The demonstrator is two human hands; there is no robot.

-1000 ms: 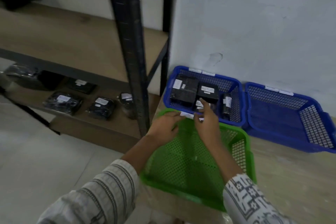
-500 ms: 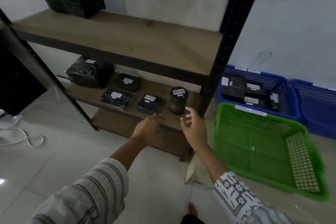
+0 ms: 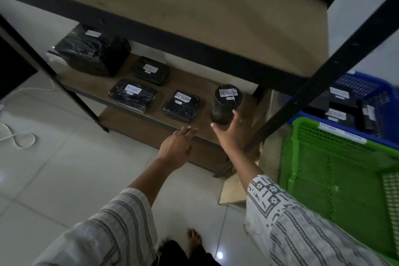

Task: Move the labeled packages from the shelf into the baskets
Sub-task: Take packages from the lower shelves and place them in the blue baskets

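Note:
On the lower shelf [image 3: 203, 84] stands an upright black cylinder package [image 3: 225, 104] with a white RETURN label. My right hand [image 3: 231, 134] reaches its base, thumb and fingers spread around it and touching it, not closed. My left hand [image 3: 177, 147] hovers open just before the shelf edge, below a flat black RETURN package [image 3: 181, 107]. Two more flat labeled packages [image 3: 132, 95] [image 3: 151, 70] and a bulky black one [image 3: 92, 54] lie further left. The green basket [image 3: 345, 170] is at the right, the blue basket [image 3: 356, 101] behind it holds black packages.
A black diagonal shelf post [image 3: 323, 75] crosses between the shelf and the baskets. The upper shelf board [image 3: 172, 6] overhangs the packages. A white cable [image 3: 17, 136] lies on the tiled floor at left. My bare foot [image 3: 194, 242] shows at the bottom.
My view swung from the baskets to the shelf and moved closer. Both hands left the green basket's rim and reached forward; the right hand now touches the cylinder package.

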